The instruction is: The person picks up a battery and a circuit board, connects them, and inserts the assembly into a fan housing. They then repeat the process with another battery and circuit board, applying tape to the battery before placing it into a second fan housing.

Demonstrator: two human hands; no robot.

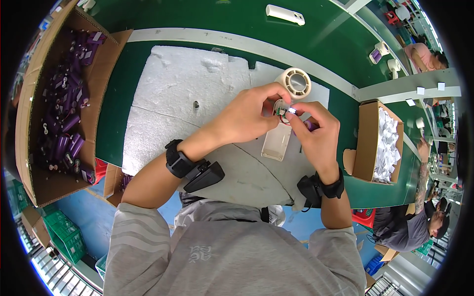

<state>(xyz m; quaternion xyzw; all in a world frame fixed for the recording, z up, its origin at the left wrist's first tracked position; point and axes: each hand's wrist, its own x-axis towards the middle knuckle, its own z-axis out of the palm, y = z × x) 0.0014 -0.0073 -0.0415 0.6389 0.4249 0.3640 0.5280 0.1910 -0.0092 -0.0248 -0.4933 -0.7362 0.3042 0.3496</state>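
A cream handheld fan with a round grilled head (297, 84) lies on a foam sheet, its hollow handle shell (275, 144) open and pointing toward me. Over the upper handle, my left hand (249, 114) is closed, thumb and fingers around a small green circuit board (282, 112). From the right, my right hand (318, 129) pinches a small white plug (292, 110) beside the board. Red and dark wires show between the fingertips. A purple battery (311, 125) sits under the right fingers, partly hidden; whether it is gripped is unclear.
White foam (168, 89) covers the green bench before me. A deep carton (106, 98) of purple batteries stands left; a carton (365, 143) of white pieces stands right. A white fan handle part (285, 15) lies beyond a pale rail (207, 37). Other people sit at right.
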